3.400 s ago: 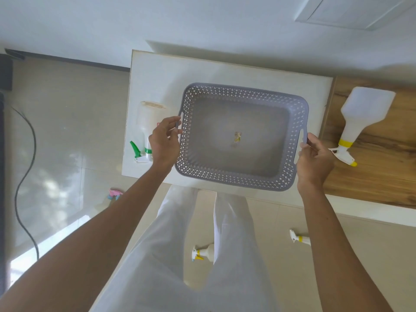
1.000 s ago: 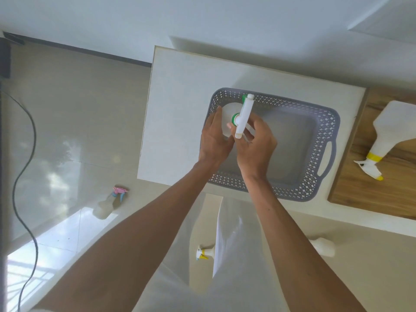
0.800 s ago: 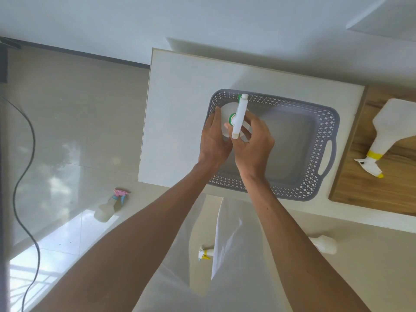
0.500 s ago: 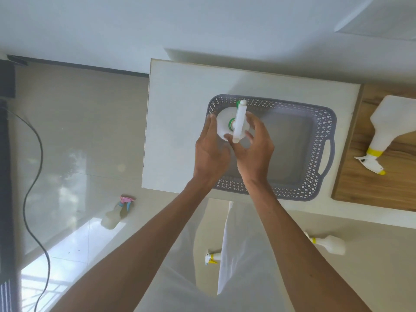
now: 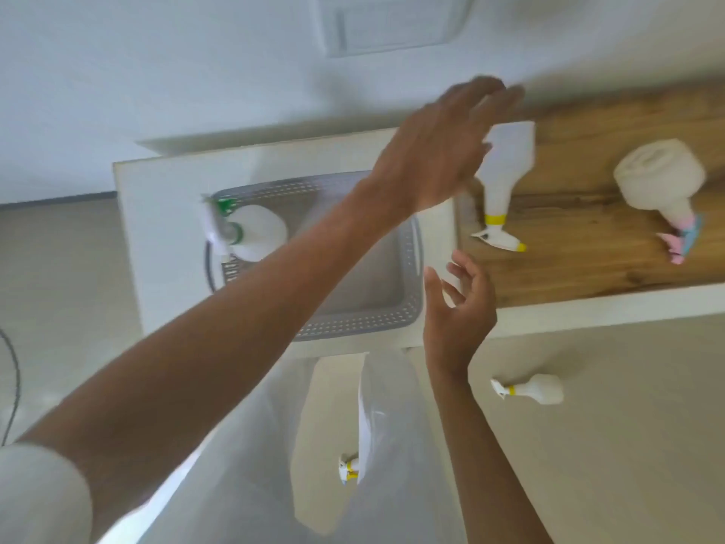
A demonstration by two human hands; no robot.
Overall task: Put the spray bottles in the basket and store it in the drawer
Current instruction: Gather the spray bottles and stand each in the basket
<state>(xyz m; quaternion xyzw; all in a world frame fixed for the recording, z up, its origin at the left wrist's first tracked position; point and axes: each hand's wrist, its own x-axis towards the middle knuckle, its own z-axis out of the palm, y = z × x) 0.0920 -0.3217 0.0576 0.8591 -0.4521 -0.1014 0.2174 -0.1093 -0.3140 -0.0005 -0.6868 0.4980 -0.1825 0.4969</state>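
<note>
Presently logged: green-trigger bottle point(image 5: 251, 231) upright in basket point(image 5: 353, 321); yellow-collar bottle point(image 5: 504, 178) lying on desk point(image 5: 588, 245). Left hand point(image 5: 443, 147) open, reaching; right hand point(image 5: 461, 308) open, empty. Risk: blurred, hasty reach possibly knocking bottle off edge

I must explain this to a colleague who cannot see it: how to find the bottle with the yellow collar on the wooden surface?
Look at the wooden surface right of the white table. Two bottles lie there. The one wanted is nearer the grey basket, with a flat rectangular body and a yellow collar; the other is round with a pink and blue nozzle.
</note>
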